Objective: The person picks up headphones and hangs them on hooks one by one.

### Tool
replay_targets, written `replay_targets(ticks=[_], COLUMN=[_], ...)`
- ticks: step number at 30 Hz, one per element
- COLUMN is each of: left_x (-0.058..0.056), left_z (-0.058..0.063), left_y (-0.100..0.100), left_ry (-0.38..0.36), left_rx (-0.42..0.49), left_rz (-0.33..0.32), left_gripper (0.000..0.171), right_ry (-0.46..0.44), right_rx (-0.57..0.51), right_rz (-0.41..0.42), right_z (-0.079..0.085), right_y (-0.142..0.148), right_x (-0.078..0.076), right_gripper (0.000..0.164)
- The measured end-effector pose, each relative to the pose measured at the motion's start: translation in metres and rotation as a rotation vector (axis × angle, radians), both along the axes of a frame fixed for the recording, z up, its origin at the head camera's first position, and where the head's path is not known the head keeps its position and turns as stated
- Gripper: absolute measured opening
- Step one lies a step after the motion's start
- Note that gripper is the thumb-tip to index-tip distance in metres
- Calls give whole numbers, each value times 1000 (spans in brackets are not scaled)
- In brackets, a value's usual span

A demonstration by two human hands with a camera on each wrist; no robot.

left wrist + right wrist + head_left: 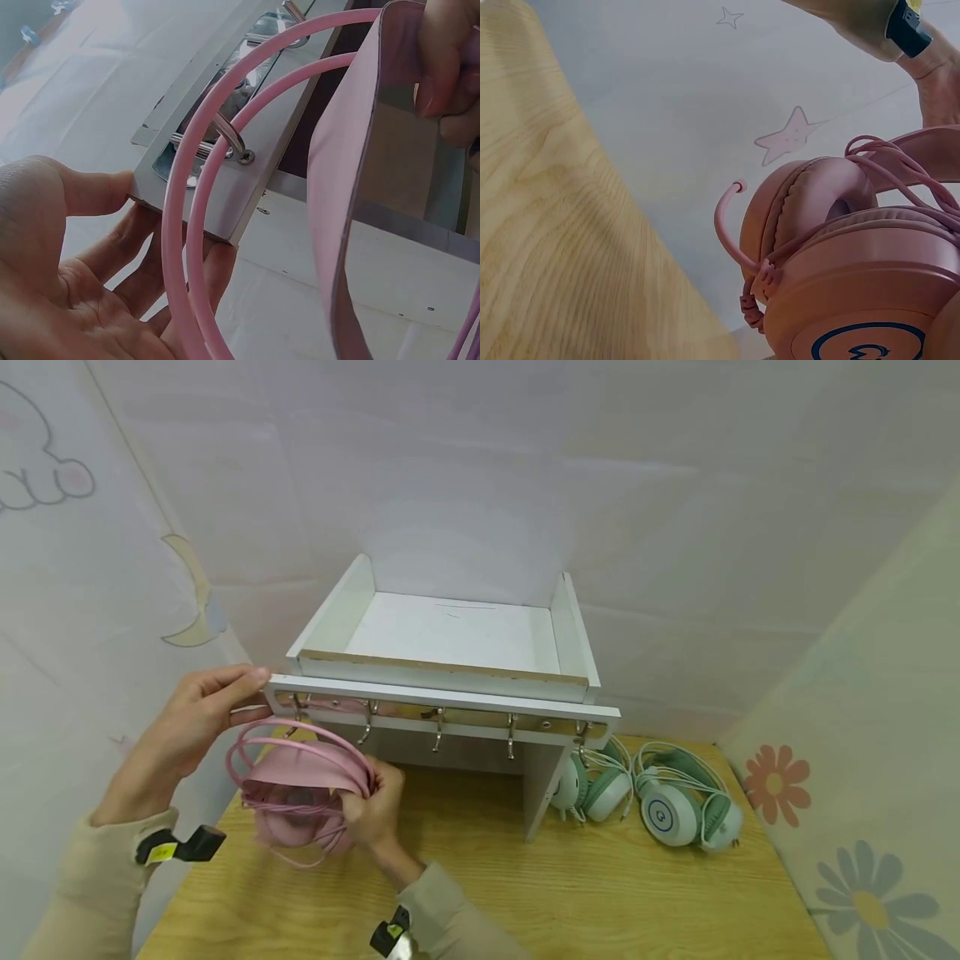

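My right hand (378,806) grips a pink headset (300,767) by its headband, at the left end of a white hook rack (450,692). With thumb above and fingers beneath, my left hand (187,722) holds the rack's left end. In the left wrist view the headset's two pink band tubes (196,217) pass in front of the leftmost metal hook (231,136). Below hang the ear cups (855,262), with the microphone arm (726,225) and a bundled cord showing in the right wrist view.
Several metal hooks line the rack's front, under a shallow white tray (450,631). Two green-and-white headsets lie right of the rack: one (611,793) against its side panel (543,781), another (671,814) farther right. Everything stands on a wooden table (600,893) between printed cloth walls.
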State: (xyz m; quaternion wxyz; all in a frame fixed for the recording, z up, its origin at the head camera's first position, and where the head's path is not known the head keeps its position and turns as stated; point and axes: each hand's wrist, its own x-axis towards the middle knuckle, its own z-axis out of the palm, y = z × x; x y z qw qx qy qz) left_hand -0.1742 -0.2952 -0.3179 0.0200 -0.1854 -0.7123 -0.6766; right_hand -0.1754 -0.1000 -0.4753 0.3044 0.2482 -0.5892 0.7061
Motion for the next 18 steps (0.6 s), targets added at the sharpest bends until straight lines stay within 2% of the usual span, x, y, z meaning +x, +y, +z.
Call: replay_targets(ticks=[10, 18], left_x=[3, 1], left_z=[-2, -2], left_y=[-1, -1], left_ry=[29, 34], left_rx=[-11, -1], left_rz=[-10, -26], left_gripper=[27, 27], right_ry=[-4, 39], right_rx=[75, 164], right_rz=[55, 16], right_z=[0, 2], right_y=[7, 16], right_x=[1, -1], right_gripper=[22, 13])
